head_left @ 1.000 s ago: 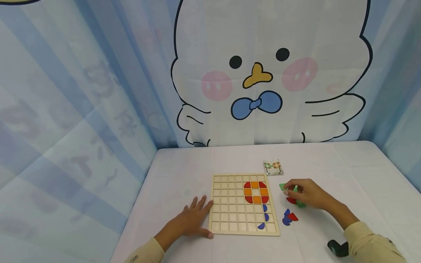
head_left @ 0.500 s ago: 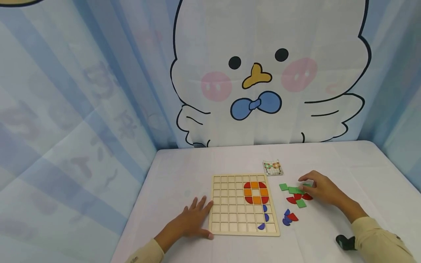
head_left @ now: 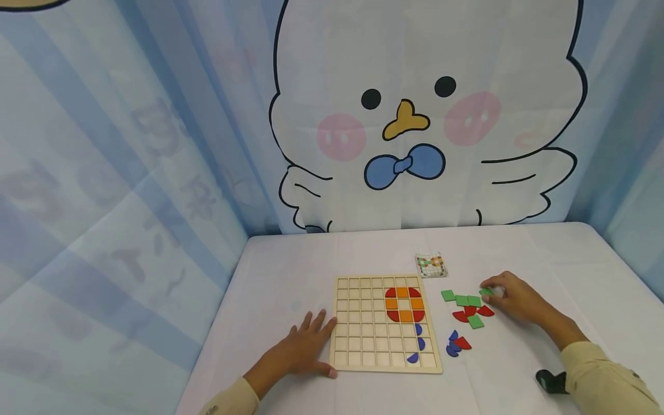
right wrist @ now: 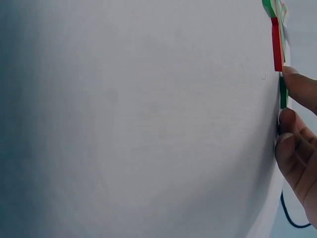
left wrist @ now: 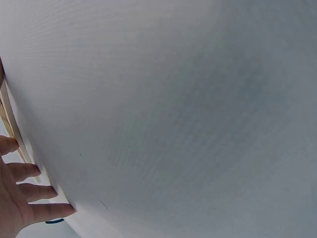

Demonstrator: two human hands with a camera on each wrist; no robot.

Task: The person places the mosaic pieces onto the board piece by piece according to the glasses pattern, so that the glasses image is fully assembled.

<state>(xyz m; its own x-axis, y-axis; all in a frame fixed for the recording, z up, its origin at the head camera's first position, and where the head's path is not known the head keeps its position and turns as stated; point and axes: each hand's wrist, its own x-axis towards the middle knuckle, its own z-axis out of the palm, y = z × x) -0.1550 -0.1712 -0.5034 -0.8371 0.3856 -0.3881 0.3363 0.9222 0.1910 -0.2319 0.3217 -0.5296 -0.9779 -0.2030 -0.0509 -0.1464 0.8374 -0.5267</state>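
Observation:
My left hand (head_left: 306, 346) lies with fingers spread at the left edge of a wooden grid board (head_left: 358, 323), its fingertips and thumb right at the frame. In the left wrist view, the left fingers (left wrist: 42, 212) are extended over the white cloth. My right hand (head_left: 519, 297) pinches a green square tile (head_left: 486, 292) at the right end of a row of green tiles (head_left: 461, 300). The right wrist view has this green tile (right wrist: 283, 91) between thumb and fingertips, low on the cloth, beside a red piece (right wrist: 277, 44).
On the board, red quarter-rounds and orange squares (head_left: 402, 292) form a ring, with blue half-rounds (head_left: 421, 343) below. Loose red pieces (head_left: 485, 311) and blue pieces (head_left: 453, 347) lie to the right. A pattern card (head_left: 431, 266) sits behind. A black object (head_left: 551, 381) is near the right sleeve.
My right hand has moved right, from over the nearer green tiles to the rightmost one, uncovering the red and green pieces. The left hand and the board stay as they were.

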